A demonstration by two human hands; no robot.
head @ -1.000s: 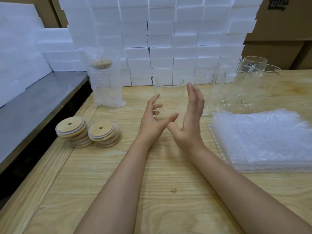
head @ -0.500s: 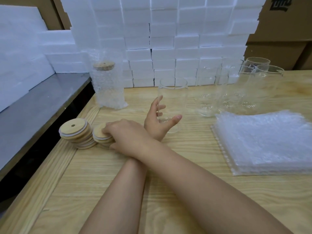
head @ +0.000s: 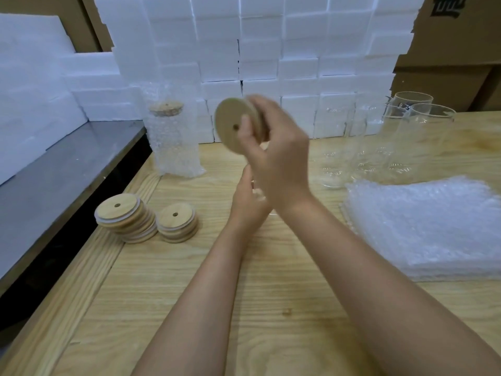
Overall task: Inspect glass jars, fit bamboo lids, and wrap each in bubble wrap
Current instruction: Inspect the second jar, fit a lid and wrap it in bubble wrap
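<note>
Fingers (head: 264, 109) of right hand (head: 279, 156) pinch bamboo lid (head: 227, 123) edgewise.

Held-up round pale bamboo lid (head: 230, 126): matt, smooth face, motion-blurred. Two stacks of round bamboo lids (head: 126, 221): same matt wood, fine grain, thin pale ring under each disc. Light wooden tabletop (head: 271, 308): unfinished look, strong grain, one small knot. Grey side shelf (head: 62, 172): looks like brushed metal, dull sheen. Clear glass jars (head: 431, 139): glossy, smooth. Stack of clear bubble-wrap sheets (head: 428, 226): plastic, bumpy, shiny. White foam blocks (head: 271, 50): matt, grainy. Brown cardboard boxes (head: 447, 77): matt paper.
</note>
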